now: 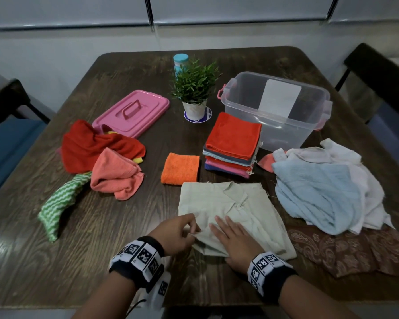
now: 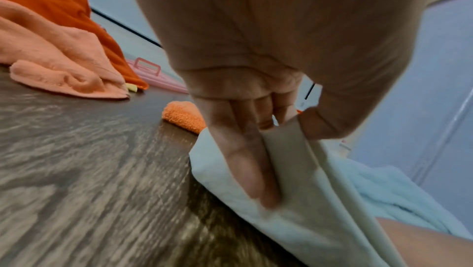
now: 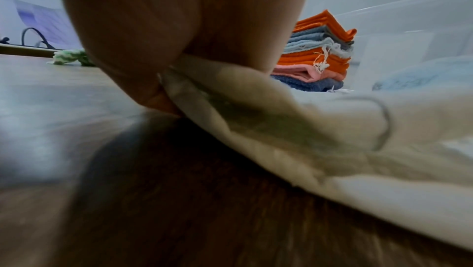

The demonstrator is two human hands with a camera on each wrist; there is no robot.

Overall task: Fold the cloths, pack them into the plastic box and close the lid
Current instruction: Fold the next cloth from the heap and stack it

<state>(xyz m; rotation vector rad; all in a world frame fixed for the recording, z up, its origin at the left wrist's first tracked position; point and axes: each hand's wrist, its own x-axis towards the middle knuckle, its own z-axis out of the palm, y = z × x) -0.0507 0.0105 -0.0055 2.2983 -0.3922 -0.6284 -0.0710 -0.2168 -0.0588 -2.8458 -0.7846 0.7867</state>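
Now the left hand (image 1: 175, 231) pinches a raised fold at the near edge of the beige cloth (image 1: 230, 208) (thumb on one side, fingers on the other), while the right hand (image 1: 232, 240) lies flat on it, fingers straight. Just beyond sit a folded orange cloth (image 1: 180, 168) and the folded stack (image 1: 232, 146), touching the open plastic box (image 1: 276, 107); the pink lid (image 1: 131, 112) lies well to the left.

Bare dark wooden table (image 1: 83, 261) lies open near and left of my hands. Far ahead, a folded orange towel (image 1: 180, 168) and a stack of folded cloths (image 1: 232, 146) block the way to the clear plastic box (image 1: 309, 125); a crumpled light-blue cloth (image 1: 313, 194) crowds the right.
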